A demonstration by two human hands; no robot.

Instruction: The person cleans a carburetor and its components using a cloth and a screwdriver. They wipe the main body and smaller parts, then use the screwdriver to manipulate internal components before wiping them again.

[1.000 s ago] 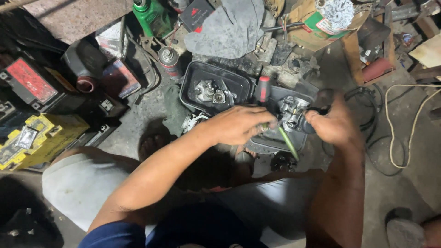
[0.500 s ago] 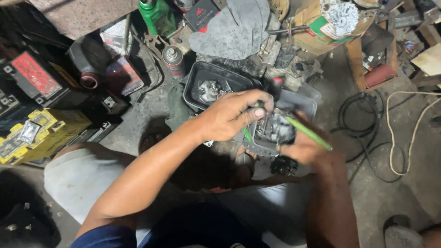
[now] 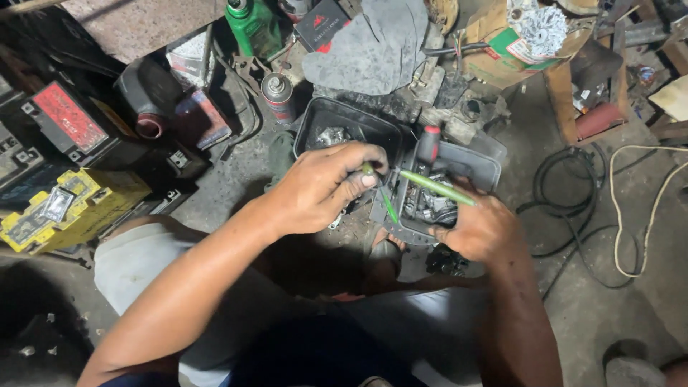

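Hands work over a grey tray (image 3: 479, 159) on the floor (image 3: 588, 301), seen from the head camera. Left hand (image 3: 324, 188) hovers just left of the tray, its fingers curled and its thumb and forefinger pinched shut on the end of a thin green tool (image 3: 380, 192) whose shaft slants down toward the tray's near edge. Right hand (image 3: 481, 231) rests on the tray's near right corner, fingers closed around a longer green rod (image 3: 436, 188); the rod runs up and left across the tray's inside, its tip close to the left thumb. Metal parts (image 3: 430, 206) lie in the tray under the rod, too dark to tell apart. A red-capped piece (image 3: 428, 145) stands upright at the tray's far edge.

A black tray (image 3: 348, 123) sits just behind the left hand, touching the grey one, with small shiny parts inside. A spray can (image 3: 278, 97) lies near its far left corner, and a green bottle (image 3: 249, 24) stands further back. A grey cloth (image 3: 378, 44) lies over clutter behind both trays. A yellow box (image 3: 63, 211) sits well to the left, with a red-labelled battery (image 3: 72, 123) behind it. Black cable (image 3: 573, 208) and pale cord (image 3: 645, 215) loop on the floor to the right. The person's toes (image 3: 385, 251) show just below the grey tray, between the forearms.
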